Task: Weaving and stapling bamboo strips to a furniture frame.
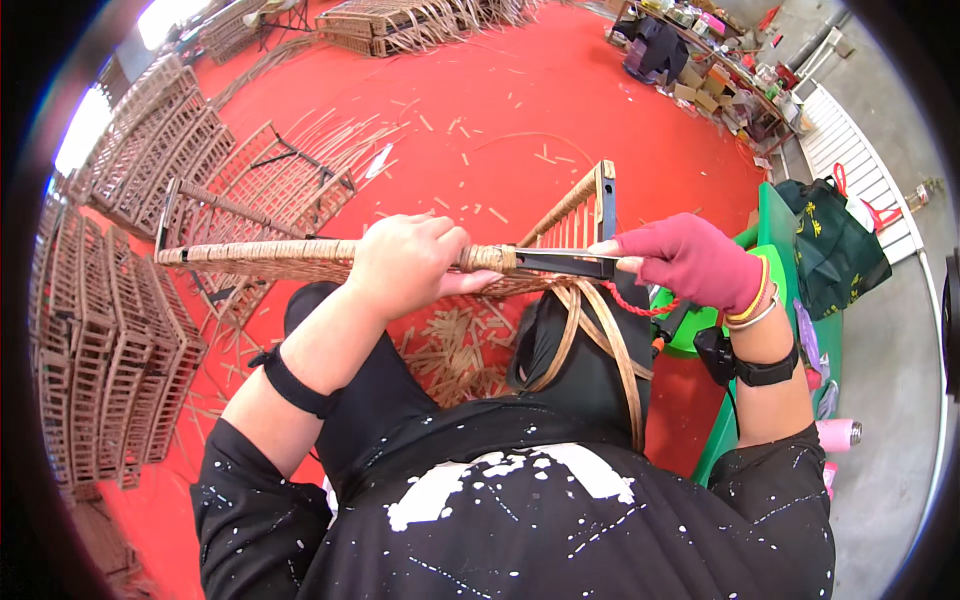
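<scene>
Across my lap lies a woven rattan frame (300, 252), its bars wrapped in tan strip and its right end bare black. My bare left hand (412, 256) is closed round the wrapped bar near the middle. My right hand (695, 262), in a pink fingerless glove, is closed at the bar's black end (567, 264). A thin pale strip (560, 252) runs along the top of that end to its fingertips. Long tan rattan strips (622, 362) hang from the wrapping over my right thigh. Below the right hand hangs a red twisted cord (640, 303).
Stacked woven frames (110, 350) stand at the left, more (370, 28) at the far side. Strip offcuts (455, 350) litter the red floor (480, 95). At the right are a green bench (722, 440), a dark green bag (838, 245) and a pink bottle (838, 434). A cluttered shelf (720, 70) stands beyond.
</scene>
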`<state>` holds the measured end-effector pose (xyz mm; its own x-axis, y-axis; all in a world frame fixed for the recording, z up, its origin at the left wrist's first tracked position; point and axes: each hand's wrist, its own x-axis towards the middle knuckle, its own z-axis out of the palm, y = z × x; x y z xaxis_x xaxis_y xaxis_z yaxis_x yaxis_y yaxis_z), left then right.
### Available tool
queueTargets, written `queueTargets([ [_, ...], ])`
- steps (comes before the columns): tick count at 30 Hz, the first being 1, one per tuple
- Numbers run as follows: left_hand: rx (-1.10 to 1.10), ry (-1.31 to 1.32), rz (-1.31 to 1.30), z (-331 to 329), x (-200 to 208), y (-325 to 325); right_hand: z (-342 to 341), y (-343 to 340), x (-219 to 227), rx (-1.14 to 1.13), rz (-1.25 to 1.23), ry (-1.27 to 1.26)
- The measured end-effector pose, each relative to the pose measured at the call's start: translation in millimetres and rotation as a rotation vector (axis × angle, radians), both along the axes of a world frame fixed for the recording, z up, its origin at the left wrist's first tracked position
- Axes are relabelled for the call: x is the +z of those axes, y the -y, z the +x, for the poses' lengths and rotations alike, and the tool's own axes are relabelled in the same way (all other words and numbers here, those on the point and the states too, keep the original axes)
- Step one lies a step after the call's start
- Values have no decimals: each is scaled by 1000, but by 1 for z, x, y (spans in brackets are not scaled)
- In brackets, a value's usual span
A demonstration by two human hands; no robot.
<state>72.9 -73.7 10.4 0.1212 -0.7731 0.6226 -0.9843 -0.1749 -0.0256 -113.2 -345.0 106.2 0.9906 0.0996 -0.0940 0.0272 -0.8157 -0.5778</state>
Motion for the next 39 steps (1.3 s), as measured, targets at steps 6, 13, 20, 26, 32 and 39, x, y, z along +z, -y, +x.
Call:
queueTargets([
  [6,26,-2,54,-15,1,-11,-44,-62,-24,67,-697,517],
  [13,14,6,36,-17,-3,-12,-46,-80,-5,21,-687,397],
  [20,28,-3,52,-19,-1,-14,15,-18,17,-40,76,-87],
  [26,-2,15,57,-17,1,-10,69,-5,51,22,18,-394],
  [32,27,0,8,-18,4,-4,132,-5,75,267,-216,-539],
  [39,41,-25,16,-15,12,-2,123,26,140,7,-413,-124],
])
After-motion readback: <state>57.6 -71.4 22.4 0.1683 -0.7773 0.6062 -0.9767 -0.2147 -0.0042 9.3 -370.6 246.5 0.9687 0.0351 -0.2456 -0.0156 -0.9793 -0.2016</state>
